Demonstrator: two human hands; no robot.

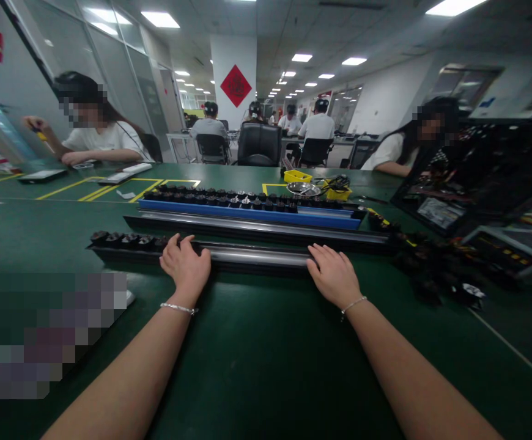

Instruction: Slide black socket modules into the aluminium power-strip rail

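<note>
A long black rail (257,255) with a shiny grey channel lies crosswise before me on the green table. Over its left half is my left hand (186,264), fingers bent across the far edge and thumb apart, gripping the rail. Small black parts (131,239) stand in a row at the rail's left end, the nearest of them partly covered by that hand. My right hand (334,275) grips the right end, its fingers laid across the top and the thumb at the near side. Both palms face down, and the undersides of the fingers are hidden.
Behind lie a second black rail (247,225) and a blue rail (257,214) bearing more black parts. Loose black parts (424,269) are heaped at right, near a metal-cased box (518,250) and a large black case (486,165). Yellow trays (297,176) stand farther back. Co-workers sit opposite.
</note>
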